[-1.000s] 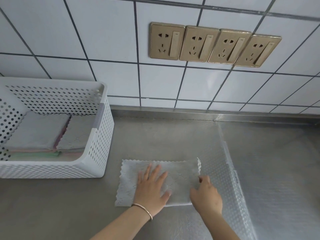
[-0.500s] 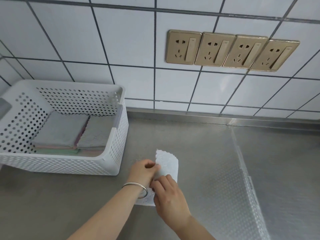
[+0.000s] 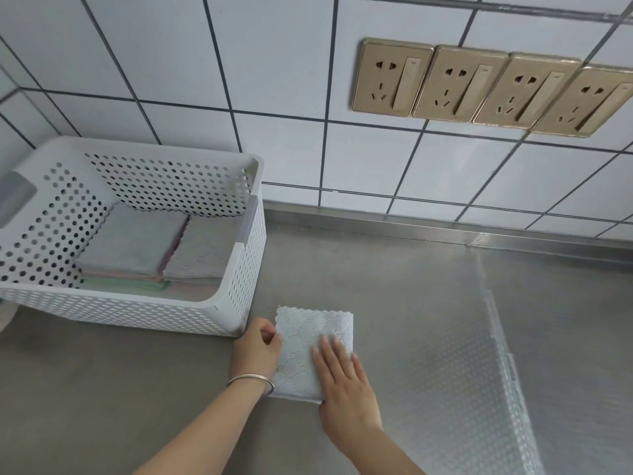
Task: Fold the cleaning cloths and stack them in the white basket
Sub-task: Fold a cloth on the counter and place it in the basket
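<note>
While the right hand lies flat with straight fingers pressing the folded cloth on the tabletop, the left hand, a bangle at its wrist, has its fingers curled, its grip pinching the cloth's left edge. Just left of the cloth stands the white basket, holding two stacks of folded cloths side by side. Four sockets sit on the tiled wall behind.
</note>
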Demonstrator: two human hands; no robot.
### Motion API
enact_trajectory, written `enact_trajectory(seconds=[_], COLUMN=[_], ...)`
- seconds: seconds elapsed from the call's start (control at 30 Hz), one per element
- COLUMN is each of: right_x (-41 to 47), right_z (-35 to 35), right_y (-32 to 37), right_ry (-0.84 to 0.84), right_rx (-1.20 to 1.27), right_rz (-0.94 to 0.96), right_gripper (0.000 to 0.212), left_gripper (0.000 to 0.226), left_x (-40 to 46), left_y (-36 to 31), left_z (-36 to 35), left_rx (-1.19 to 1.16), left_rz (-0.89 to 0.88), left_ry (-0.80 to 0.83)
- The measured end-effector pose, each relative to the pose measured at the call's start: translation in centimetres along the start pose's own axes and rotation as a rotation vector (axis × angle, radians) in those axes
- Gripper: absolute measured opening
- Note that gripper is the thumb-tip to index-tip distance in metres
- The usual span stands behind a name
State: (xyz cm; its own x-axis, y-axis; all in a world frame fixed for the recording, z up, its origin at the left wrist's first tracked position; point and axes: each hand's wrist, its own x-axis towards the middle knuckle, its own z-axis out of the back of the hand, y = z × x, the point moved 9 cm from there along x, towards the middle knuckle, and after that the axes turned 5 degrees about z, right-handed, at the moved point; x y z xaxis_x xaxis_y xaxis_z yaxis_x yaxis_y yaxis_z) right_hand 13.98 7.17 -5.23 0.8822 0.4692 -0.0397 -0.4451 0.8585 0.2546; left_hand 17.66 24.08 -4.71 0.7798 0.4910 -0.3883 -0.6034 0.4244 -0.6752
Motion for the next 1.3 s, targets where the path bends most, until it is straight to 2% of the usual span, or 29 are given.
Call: enact_trajectory(seconds=[0.17, 0.23, 0.3, 0.37, 0.43, 0.47, 0.53, 0.6, 0.73, 0.97, 1.0, 1.03, 1.07, 1.13, 1.2, 1.3], right_x=[-0.4, -0.6, -0.3, 0.5, 1.5, 1.9, 2.4, 2.5, 2.4, 3.5, 3.6, 3.5, 3.1, 1.2, -1.1, -2.2], right_z=[-0.2, 1.0, 3.0, 4.1, 3.8, 3.1, 1.6, 0.7, -0.2, 0.3, 0.9, 1.1, 1.5, 2.9, 2.4, 0.6], right_y=[-0.4, 0.2, 0.3, -0.5, -1.6, -2.3, -3.2, -3.7, -3.7, -3.7, -3.6, -4.1, -4.9, -7.1, -7.8, -6.7], right_ry=[0.034, 0.019, -0.066, -0.107, -0.075, -0.032, 0.048, 0.091, 0.159, 0.147, 0.156, 0.189, 0.201, 0.035, -0.006, 0.114], right_rx=[0.011, -0.004, 0.006, 0.03, 0.002, -0.017, -0.039, -0.063, -0.063, -0.058, -0.057, 0.048, 0.164, 0.398, 0.673, 0.807], right_rz=[-0.024, 0.028, 0.055, 0.019, -0.05, -0.085, -0.131, -0.149, -0.164, -0.068, -0.041, -0.09, -0.201, -0.501, -0.767, -0.83], right_gripper=[0.073, 0.068, 0.054, 0.047, 0.047, 0.051, 0.06, 0.059, 0.061, 0.067, 0.065, 0.064, 0.062, 0.052, 0.043, 0.021], left_gripper=[0.031, 0.019, 0.01, 0.023, 0.041, 0.047, 0.055, 0.06, 0.06, 0.061, 0.056, 0.05, 0.043, 0.025, 0.021, 0.029], left_x=[0.0, -0.2, -0.9, -2.7, -4.3, -4.7, -4.5, -3.7, -3.1, -2.6, -2.7, -2.5, -2.3, -2.2, -2.6, -3.7], left_y=[0.6, 0.5, -0.8, -3.0, -4.2, -4.0, -3.0, -1.7, -0.5, -0.7, -1.0, -1.1, -0.9, 1.2, 3.6, 3.6], left_z=[-0.8, -0.7, 0.2, -0.7, -3.7, -5.2, -6.9, -7.5, -7.4, -7.2, -6.6, -5.4, -3.7, -0.1, 0.7, -0.4], left_rx=[-0.036, -0.022, 0.083, 0.293, 0.521, 0.622, 0.772, 0.834, 0.818, 0.781, 0.754, 0.683, 0.565, 0.315, 0.267, 0.362], left_rz=[-0.018, -0.052, -0.232, -0.535, -0.755, -0.796, -0.792, -0.762, -0.768, -0.802, -0.797, -0.745, -0.634, -0.315, -0.038, 0.065], left_ry=[0.024, 0.005, -0.116, -0.186, -0.112, -0.065, -0.021, -0.013, -0.016, -0.071, -0.096, -0.135, -0.197, -0.342, -0.32, -0.186])
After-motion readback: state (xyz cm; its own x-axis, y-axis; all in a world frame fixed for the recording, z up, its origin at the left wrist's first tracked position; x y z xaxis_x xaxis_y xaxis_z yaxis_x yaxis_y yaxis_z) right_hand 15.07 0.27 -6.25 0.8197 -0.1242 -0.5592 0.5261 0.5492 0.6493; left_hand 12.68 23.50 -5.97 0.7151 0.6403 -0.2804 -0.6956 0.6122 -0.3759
